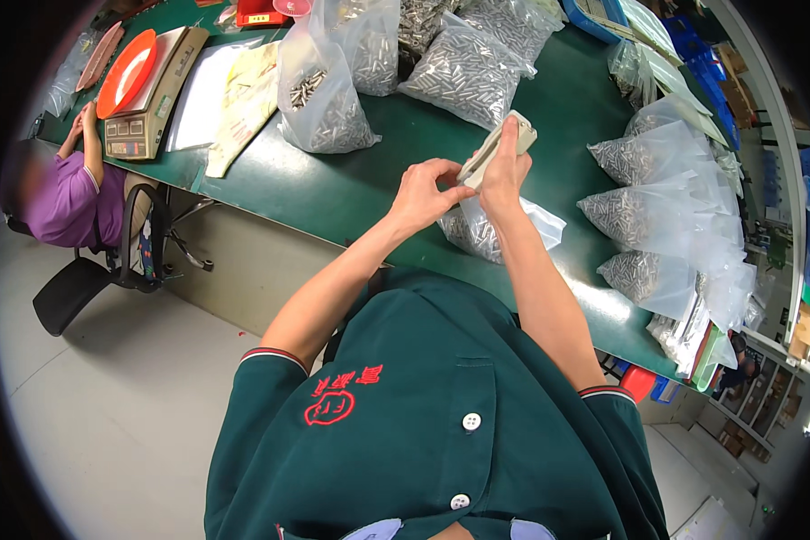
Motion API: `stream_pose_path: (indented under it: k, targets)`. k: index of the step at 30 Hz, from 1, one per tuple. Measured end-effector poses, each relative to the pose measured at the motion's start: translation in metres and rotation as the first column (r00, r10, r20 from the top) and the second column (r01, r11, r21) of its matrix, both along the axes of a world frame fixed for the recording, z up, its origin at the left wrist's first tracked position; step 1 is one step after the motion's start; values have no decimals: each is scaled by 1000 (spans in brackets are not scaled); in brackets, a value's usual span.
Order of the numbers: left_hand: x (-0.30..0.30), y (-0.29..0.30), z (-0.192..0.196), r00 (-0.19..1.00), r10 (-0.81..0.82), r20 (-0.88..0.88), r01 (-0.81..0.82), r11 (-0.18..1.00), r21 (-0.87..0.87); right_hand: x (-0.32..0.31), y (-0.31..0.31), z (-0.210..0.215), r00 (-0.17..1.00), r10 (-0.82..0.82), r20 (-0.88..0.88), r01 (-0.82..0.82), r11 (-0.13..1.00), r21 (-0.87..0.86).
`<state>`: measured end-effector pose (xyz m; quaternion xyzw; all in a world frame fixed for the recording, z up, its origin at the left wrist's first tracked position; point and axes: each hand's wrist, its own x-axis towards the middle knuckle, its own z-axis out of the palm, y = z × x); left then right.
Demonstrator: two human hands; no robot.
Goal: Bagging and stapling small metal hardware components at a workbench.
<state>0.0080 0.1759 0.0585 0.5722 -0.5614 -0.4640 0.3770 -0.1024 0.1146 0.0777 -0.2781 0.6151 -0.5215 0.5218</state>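
Right hand (505, 175) is closed around a beige stapler-like tool (486, 156) above a bag of metal parts (473, 234) on the bench (337, 184); left hand (421, 193), its grip indeterminable, should keep clear of the tool's nose.

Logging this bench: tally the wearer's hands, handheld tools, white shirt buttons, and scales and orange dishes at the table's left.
Left hand and right hand: 2
Pale tool: 1
White shirt buttons: 2
Scale: 1
Orange dish: 1
Total: 7
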Motion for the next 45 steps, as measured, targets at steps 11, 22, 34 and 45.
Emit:
stream_pose_path:
  k: [11,22,34,45]
  targets:
    - [-17,18,-22,923,68,-378,-74,997,1,-36,4,28,953,75,292,-12,977,-213]
    - [-50,8,-25,799,225,-558,-175,974,143,-273,114,-68,131,87,-988,-140,988,69]
    - [-72,21,-19,703,260,-662,-81,954,289,-205,77,-58,934,352,65,-348,935,-63]
    - [-81,33,7,868,228,-441,-152,968,201,-206,106,-1,727,288,-624,-531,811,-245]
